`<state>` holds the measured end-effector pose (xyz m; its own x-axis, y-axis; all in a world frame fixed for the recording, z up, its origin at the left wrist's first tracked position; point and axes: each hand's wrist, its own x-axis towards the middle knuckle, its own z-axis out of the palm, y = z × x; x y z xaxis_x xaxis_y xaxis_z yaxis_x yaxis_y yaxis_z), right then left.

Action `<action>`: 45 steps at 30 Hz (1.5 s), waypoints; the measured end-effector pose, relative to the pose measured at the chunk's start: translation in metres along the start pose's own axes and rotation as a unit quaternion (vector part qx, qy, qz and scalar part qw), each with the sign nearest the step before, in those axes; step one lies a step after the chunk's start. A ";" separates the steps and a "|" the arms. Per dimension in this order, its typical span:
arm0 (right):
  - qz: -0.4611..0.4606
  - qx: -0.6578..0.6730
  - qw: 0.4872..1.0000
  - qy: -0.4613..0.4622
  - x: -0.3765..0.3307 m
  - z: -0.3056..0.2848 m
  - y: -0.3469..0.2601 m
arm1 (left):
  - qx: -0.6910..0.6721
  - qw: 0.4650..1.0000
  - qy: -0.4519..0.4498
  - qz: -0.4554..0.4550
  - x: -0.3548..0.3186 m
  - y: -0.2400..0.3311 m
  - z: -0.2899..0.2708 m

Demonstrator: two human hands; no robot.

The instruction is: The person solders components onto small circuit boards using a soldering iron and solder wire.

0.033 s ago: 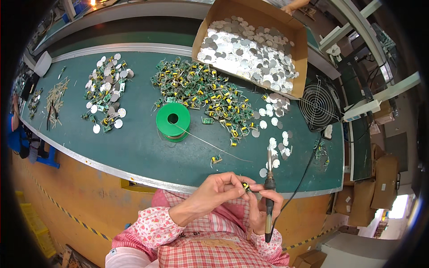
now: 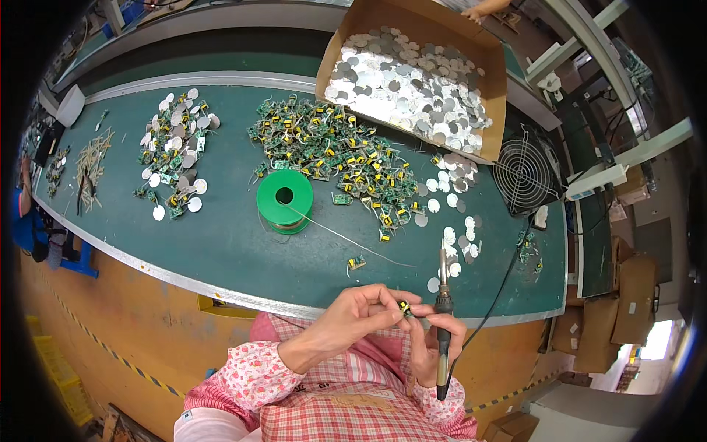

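Left hand [image 2: 361, 311] pinches a board [image 2: 404, 306]; right hand [image 2: 427, 348] (curled inward) holds a soldering iron [image 2: 444, 303].

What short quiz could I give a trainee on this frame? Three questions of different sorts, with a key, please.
1. Which hand holds the soldering iron?
A. Left
B. Right
C. Neither

2. True or false: the spool on the table is red.

3. Fill the gap: the box holds many flat, ____ pieces.

Key:
1. B: the right hand holds it.
2. False: the spool on the table is green.
3. Round.
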<state>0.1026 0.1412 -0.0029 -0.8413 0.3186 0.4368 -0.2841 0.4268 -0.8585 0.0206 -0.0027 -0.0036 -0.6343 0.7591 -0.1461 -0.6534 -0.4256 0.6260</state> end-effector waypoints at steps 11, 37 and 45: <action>-0.066 -0.097 0.993 0.024 0.011 -0.005 -0.001 | 0.076 0.997 -0.003 0.019 0.001 0.013 -0.003; -0.072 -0.002 0.997 0.030 0.045 -0.027 -0.025 | 0.274 0.946 0.051 0.163 0.030 0.029 -0.006; -0.076 0.002 0.997 0.030 0.045 -0.027 -0.026 | 0.270 0.949 0.051 0.155 0.029 0.029 -0.007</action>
<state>0.0846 0.1672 0.0465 -0.7595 0.3012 0.5766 -0.4078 0.4701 -0.7828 -0.0193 0.0034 0.0049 -0.8161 0.5754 0.0534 -0.1394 -0.2856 0.9481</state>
